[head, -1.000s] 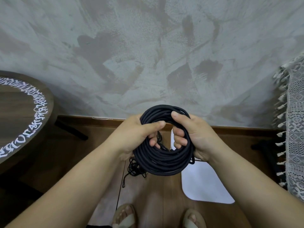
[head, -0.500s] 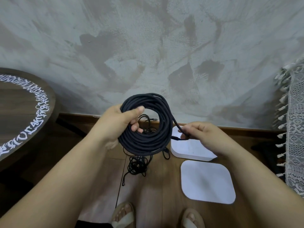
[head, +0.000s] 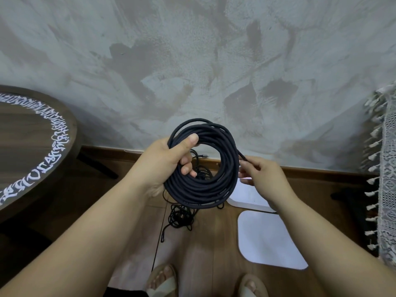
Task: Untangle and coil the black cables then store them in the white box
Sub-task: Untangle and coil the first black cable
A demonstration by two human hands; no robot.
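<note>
A thick coil of black cable (head: pixel 205 189) hangs upright in front of me. My left hand (head: pixel 167 163) grips its left side, thumb over the top strands and fingers through the ring. My right hand (head: pixel 261 176) pinches the coil's loose end just right of the ring. On the floor below lies a thin tangled black cable (head: pixel 180 217). The white box (head: pixel 250 196) sits on the floor behind my right hand, partly hidden. Its white lid (head: pixel 267 241) lies flat in front of it.
A dark round wooden table (head: pixel 25 146) with white lettering stands at the left. A lace cloth with tassels (head: pixel 385 168) hangs at the right edge. A grey plaster wall rises behind. My feet in sandals (head: pixel 162 281) stand on the wooden floor.
My right hand let go of the coil's right side and now pinches the loose end. The coil has risen and shifted left in my left hand, uncovering the box.
</note>
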